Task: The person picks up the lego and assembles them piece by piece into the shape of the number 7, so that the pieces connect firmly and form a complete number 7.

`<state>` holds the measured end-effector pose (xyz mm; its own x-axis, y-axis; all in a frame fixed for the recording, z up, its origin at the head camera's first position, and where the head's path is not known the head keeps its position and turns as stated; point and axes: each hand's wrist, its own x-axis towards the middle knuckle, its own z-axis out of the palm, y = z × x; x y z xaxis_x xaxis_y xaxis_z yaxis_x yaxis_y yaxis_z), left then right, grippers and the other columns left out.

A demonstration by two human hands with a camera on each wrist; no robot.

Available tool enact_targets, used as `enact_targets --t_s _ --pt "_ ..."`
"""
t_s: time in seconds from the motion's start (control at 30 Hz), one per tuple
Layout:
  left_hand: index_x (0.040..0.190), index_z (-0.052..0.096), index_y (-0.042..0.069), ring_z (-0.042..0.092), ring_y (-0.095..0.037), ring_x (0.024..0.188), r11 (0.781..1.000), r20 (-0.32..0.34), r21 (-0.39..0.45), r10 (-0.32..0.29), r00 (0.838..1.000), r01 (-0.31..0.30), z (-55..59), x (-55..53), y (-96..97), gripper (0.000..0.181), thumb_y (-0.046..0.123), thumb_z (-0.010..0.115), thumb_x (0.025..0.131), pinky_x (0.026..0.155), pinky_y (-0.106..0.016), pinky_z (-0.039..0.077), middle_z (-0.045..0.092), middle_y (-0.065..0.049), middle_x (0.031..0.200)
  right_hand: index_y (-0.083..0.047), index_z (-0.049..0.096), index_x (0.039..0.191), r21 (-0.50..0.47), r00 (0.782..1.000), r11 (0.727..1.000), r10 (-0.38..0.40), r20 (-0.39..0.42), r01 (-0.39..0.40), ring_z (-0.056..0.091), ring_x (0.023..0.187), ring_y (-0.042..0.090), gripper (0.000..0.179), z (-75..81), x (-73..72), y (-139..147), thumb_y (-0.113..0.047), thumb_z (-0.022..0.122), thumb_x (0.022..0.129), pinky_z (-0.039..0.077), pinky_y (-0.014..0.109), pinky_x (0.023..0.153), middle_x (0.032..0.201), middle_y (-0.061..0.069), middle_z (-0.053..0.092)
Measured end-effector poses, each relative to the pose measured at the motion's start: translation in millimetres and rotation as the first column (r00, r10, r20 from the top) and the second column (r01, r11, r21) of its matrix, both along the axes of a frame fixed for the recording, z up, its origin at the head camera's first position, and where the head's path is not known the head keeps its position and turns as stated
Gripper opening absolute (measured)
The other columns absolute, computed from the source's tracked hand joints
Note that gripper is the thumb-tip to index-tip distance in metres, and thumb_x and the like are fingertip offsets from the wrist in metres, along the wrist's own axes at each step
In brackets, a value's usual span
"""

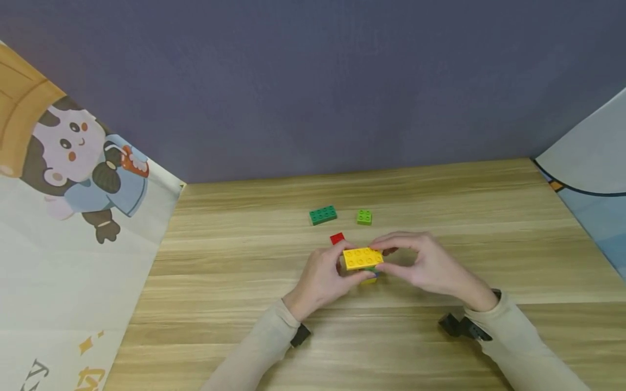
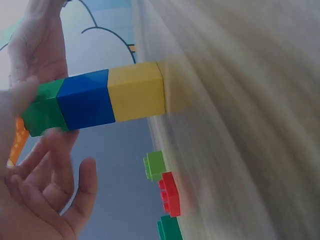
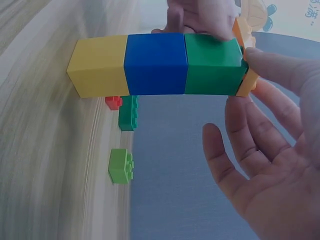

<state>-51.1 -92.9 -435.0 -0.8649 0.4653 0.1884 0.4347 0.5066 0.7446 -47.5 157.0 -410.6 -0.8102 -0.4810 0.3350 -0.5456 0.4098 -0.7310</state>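
A tower rises from the table: a yellow block (image 2: 136,91) at the bottom, a blue block (image 2: 87,101) in the middle and a green block (image 3: 212,65) above. On top lies a thin yellow eight-stud brick (image 1: 361,259), which overhangs the green block and looks orange in the wrist views. My left hand (image 1: 319,276) grips the green block between thumb and fingers from the left. From the right, my right hand (image 1: 424,264) pinches the yellow brick by its edges with thumb and forefinger, its other fingers spread loosely below.
Beyond the tower on the wooden table (image 1: 215,271) lie a dark green brick (image 1: 323,215), a light green brick (image 1: 364,217) and a red brick (image 1: 337,238), partly hidden by my left hand in the head view. A dark panel (image 1: 342,98) stands along the far edge.
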Motion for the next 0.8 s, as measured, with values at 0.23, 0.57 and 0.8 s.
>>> enact_targets --t_s 0.23,0.57,0.8 --pt "0.132 0.068 0.015 0.066 -0.011 0.097 0.992 -0.119 0.118 -0.021 0.993 0.035 8.1 1.9 -1.4 0.048 0.033 0.086 0.091 0.078 -0.033 0.061 0.076 0.000 0.122 -0.015 0.079 0.122 -0.015 0.999 1.000 0.015 -0.044 -0.016 0.069 0.089 0.010 0.038 -2.5 -0.2 0 -0.004 0.088 0.086 0.058 0.024 0.081 0.119 0.001 0.080" --pt "0.125 0.079 0.016 0.067 -0.005 0.091 0.989 -0.184 0.137 -0.024 0.983 0.050 11.7 -3.1 5.7 0.034 0.026 0.085 0.093 0.075 -0.035 0.061 0.081 0.004 0.119 -0.017 0.079 0.121 -0.011 0.998 0.999 0.041 -0.040 -0.041 0.070 0.091 0.010 0.037 0.3 -10.0 6 -0.005 0.087 0.087 0.059 0.025 0.081 0.119 -0.002 0.080" --pt "0.124 0.080 0.018 0.067 -0.004 0.089 0.991 -0.150 0.131 -0.002 0.989 0.022 13.4 -8.2 9.7 0.034 0.027 0.087 0.092 0.075 -0.033 0.060 0.081 0.006 0.118 -0.017 0.079 0.121 -0.012 0.998 0.999 0.052 -0.046 -0.052 0.070 0.092 0.010 0.038 -1.0 -18.6 10 -0.005 0.088 0.087 0.061 0.029 0.080 0.119 -0.002 0.079"
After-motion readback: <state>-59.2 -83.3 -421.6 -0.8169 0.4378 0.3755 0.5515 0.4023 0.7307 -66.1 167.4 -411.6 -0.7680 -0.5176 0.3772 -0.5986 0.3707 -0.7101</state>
